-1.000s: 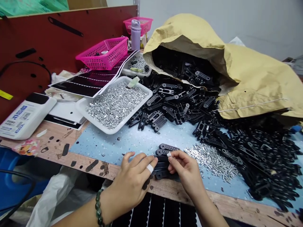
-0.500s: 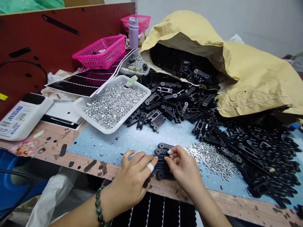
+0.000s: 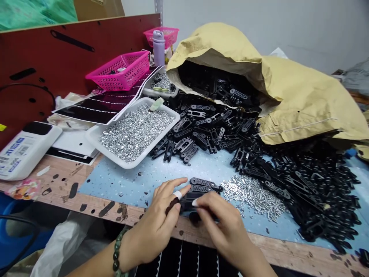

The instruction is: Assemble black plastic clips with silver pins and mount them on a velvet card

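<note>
You have two hands in view, and they meet over one stack [image 3: 201, 188] of black slotted bars lying on a blue speckled mat [image 3: 123, 188], close to the mat's near edge. Two bars show on top, their perforated faces up. More lie beneath, but your fingers hide them, so you can't count the whole stack.

Your right hand [image 3: 221, 231] curls down over the near end of the stack with its fingers closed on it. Your left hand [image 3: 155, 227] sits just beside it with the fingers spread and reaching toward the bars, and a small dark piece lies against them. You can't tell whether this hand has hold of anything. One of its fingers wears white tape [image 3: 178, 195], and a green bead bracelet [image 3: 117, 250] circles the wrist.

Just right of your hands lies one loose spill of silver screws [image 3: 250, 196]. Beyond it, a large heap of black bars [image 3: 311, 192] spreads from one kraft paper sack [image 3: 302, 96], which lies open on its side with more bars inside.

Toward the back left are two white trays of silver nuts: the nearer one [image 3: 108, 152] is heaped, and the farther one [image 3: 150, 92] holds fewer. Behind them you have two pink baskets [image 3: 121, 71] [image 3: 161, 36] and one purple bottle [image 3: 158, 48]. A white box [image 3: 25, 154] at the left carries a blue printed label, too small to read.
</note>
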`<control>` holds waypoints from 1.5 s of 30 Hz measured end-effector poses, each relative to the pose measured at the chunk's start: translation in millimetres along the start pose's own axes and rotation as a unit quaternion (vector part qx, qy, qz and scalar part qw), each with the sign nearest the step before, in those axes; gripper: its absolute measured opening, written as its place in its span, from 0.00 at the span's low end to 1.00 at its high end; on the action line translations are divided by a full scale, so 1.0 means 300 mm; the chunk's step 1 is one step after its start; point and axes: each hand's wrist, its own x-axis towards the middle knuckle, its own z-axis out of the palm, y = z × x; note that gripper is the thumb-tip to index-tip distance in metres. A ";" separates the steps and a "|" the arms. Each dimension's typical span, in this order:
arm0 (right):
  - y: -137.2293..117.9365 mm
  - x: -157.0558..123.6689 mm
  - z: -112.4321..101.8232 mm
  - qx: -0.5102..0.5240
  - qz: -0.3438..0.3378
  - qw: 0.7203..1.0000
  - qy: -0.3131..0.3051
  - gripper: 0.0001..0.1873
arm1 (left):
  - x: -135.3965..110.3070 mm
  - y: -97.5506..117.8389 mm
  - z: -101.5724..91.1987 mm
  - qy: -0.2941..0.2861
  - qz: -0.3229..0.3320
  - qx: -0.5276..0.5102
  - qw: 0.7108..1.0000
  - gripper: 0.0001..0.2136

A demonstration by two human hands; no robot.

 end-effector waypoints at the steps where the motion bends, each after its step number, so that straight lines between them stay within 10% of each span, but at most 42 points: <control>1: 0.006 0.000 -0.005 0.006 0.014 1.000 0.024 0.08 | -0.001 -0.003 0.004 -0.004 -0.003 -0.002 1.000 0.21; 9: 0.007 0.014 0.013 -0.020 -0.104 0.994 -0.012 0.12 | 0.005 0.004 -0.002 -0.030 -0.011 -0.065 0.997 0.22; 14: 0.055 -0.029 -0.023 0.100 0.113 0.983 0.102 0.08 | -0.001 -0.017 -0.015 0.069 -0.012 -0.049 0.996 0.22; 19: 0.127 -0.006 -0.024 0.238 0.284 0.919 0.135 0.08 | 0.013 -0.030 0.022 0.033 0.120 0.179 0.976 0.24; 45: 0.148 0.040 0.002 0.097 0.313 0.939 0.106 0.09 | 0.064 0.000 0.031 0.001 0.129 0.215 0.968 0.21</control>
